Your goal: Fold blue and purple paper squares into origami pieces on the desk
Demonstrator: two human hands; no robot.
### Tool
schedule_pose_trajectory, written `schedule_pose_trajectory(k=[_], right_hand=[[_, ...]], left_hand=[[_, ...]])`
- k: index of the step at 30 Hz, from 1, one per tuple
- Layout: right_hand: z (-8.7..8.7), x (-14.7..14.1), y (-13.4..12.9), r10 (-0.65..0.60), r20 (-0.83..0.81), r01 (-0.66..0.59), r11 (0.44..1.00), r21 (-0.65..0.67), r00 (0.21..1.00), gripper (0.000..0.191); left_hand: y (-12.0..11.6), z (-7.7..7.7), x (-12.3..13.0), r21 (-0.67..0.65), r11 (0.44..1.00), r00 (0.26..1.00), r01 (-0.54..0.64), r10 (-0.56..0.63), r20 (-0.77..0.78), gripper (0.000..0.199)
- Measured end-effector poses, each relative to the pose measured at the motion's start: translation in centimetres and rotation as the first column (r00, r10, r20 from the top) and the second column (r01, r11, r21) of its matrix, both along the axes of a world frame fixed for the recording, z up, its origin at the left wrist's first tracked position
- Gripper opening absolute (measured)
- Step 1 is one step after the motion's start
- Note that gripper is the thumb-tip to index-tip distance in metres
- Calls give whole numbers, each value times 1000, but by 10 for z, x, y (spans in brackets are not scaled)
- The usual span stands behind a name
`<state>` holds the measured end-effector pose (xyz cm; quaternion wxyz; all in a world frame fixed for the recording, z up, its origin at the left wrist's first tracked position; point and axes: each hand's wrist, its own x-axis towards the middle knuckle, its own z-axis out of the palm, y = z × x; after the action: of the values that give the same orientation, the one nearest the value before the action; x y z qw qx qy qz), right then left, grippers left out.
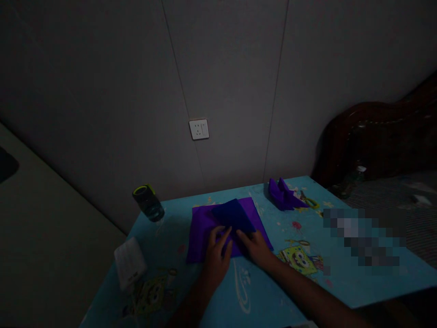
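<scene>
A folded sheet of blue paper (pixel 235 215) lies tilted over a larger purple sheet (pixel 200 230) on the table. My right hand (pixel 256 248) grips the blue paper at its lower right corner, the thumb along the near edge and the other fingers partly hidden. Resting over the purple sheet, my left hand (pixel 218 250) has its fingers apart, with the fingertips close to the near edge of the blue paper. Whether they touch it I cannot tell in this dim light.
A folded purple paper boat (pixel 282 197) stands at the back right beside green-handled scissors (pixel 310 202). At the left are a dark cup (pixel 149 204) with a green rim and a white packet (pixel 130 262). A patterned blue cloth (pixel 262 291) covers the table; behind it, the wall has a socket (pixel 199 129).
</scene>
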<state>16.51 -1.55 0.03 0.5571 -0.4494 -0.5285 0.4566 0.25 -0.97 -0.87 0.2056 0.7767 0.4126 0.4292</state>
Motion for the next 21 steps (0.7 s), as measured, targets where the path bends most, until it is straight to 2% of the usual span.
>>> schedule_pose_trajectory(k=[3, 5, 7, 10, 13, 16, 21], right_hand=[[0, 4, 1, -72, -9, 70, 983, -168, 997, 50], [-2, 6, 2, -156, 7, 153, 963, -224, 988, 53], [-4, 6, 1, -195, 9, 191, 953, -236, 981, 54], [-7, 6, 1, -116, 25, 119, 959, -259, 993, 54], [-12, 8, 2, 38, 66, -18, 958, -286, 997, 55], [-13, 12, 3, 168, 98, -132, 944, -302, 981, 57], [-3, 13, 1, -12, 161, 47, 975, -217, 987, 61]], left_hand=[[5, -2, -1, -41, 990, 982, -134, 138, 128, 19], [8, -1, -1, -157, 973, 939, -167, 205, 275, 20], [9, 2, 0, -314, 945, 890, -96, 223, 399, 29], [8, 8, 0, -445, 895, 857, 43, 195, 477, 30], [6, 10, -1, -487, 870, 865, 72, 189, 465, 28], [3, 9, -1, -477, 876, 868, 71, 181, 462, 31], [2, 10, 1, -447, 892, 870, 68, 167, 464, 35]])
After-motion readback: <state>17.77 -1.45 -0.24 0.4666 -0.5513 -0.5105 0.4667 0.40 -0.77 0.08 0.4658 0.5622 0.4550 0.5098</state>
